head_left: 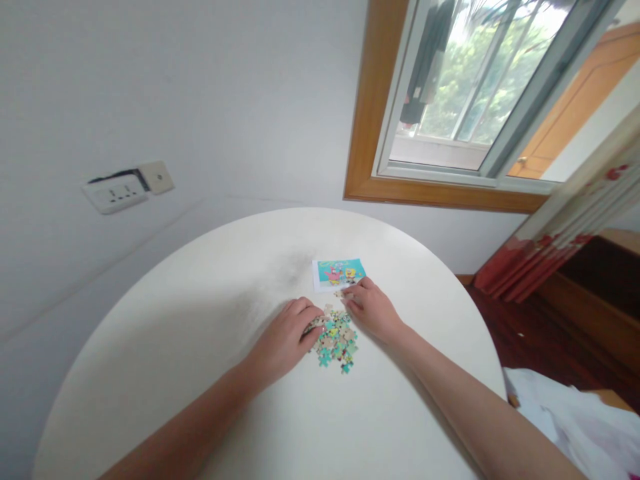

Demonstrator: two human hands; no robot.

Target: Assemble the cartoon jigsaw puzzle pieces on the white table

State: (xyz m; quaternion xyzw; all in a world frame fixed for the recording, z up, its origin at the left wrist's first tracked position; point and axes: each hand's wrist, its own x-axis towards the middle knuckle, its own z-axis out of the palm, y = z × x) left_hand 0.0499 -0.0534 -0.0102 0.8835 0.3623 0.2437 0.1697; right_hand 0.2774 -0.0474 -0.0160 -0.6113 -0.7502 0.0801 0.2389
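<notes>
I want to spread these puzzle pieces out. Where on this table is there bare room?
The table is bare across its left half, from the left hand to the rim; so is the near strip between the forearms. It is crowded mid-table: puzzle pieces, right hand, picture card.

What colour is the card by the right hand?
Card is turquoise with a white border; head view.

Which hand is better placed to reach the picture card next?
Right, probably. The right hand has its fingertips at the near edge of the picture card; the left hand rests on the puzzle pieces, farther from it.
</notes>
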